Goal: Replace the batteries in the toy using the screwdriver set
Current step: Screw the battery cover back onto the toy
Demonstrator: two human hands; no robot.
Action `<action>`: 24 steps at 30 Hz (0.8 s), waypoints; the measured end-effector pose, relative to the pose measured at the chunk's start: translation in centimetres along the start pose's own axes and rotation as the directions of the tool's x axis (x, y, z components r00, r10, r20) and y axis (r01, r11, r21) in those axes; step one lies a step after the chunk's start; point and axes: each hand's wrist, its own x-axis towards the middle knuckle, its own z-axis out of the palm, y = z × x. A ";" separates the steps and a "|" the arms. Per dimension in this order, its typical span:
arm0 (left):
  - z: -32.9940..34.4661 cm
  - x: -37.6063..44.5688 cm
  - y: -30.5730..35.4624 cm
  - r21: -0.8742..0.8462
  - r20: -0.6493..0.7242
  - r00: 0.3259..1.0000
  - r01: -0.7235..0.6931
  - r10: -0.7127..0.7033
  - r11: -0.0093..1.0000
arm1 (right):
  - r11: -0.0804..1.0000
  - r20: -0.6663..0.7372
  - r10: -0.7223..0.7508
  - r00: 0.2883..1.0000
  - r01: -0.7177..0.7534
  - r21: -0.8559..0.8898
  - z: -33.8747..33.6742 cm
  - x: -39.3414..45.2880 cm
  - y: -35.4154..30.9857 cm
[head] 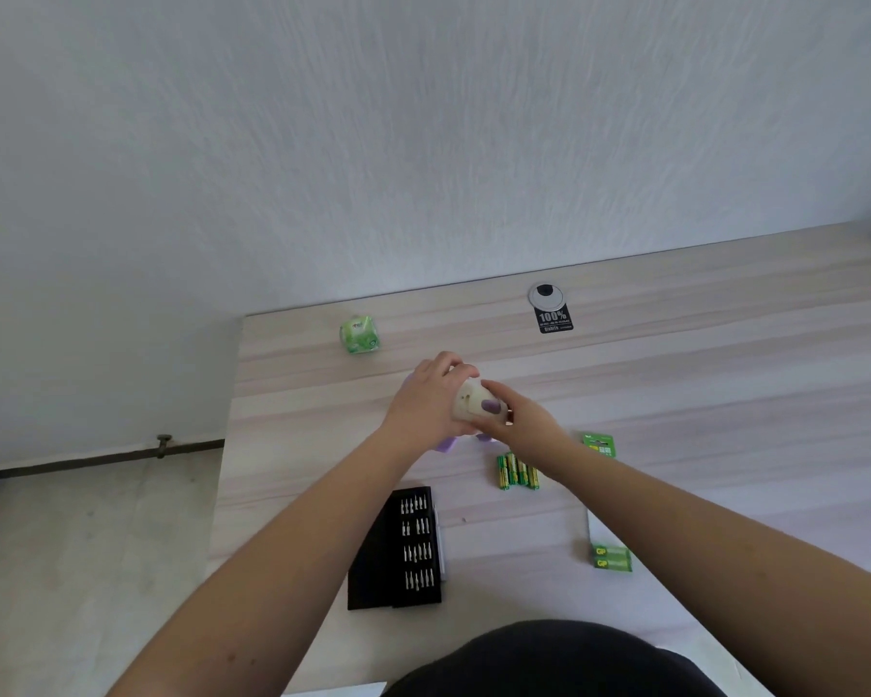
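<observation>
Head view: at the middle of a pale wooden table [675, 394], the left hand [426, 402] grips a cream toy [473, 402], and the right hand [516, 420] pinches it. Loose green batteries [516, 472] lie nearby. A green pack [612, 558] reads "GP"; a black sticker [554, 320] reads "100%". An open black screwdriver set [398, 550] sits nearer.

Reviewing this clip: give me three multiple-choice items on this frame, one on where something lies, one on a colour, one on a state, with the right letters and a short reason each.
1. Where is the screwdriver set?
A. at the table's far edge
B. near the table's front edge, under the left forearm
C. on the floor

2. What colour are the loose batteries?
A. green
B. red
C. black

3. What is the left hand doing?
A. resting flat on the table
B. holding the toy
C. picking a bit from the set

Answers: 1 B, the black case lies close to the person, left of the batteries. 2 A, the batteries show green wrappers. 3 B, its fingers wrap the cream and purple toy while the right hand touches it.
</observation>
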 end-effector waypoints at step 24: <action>-0.4 0.0 -0.2 0.063 0.091 0.994 -0.061 0.055 0.996 | 0.999 -0.130 -0.016 0.991 0.010 -0.051 0.4 0.7 0.5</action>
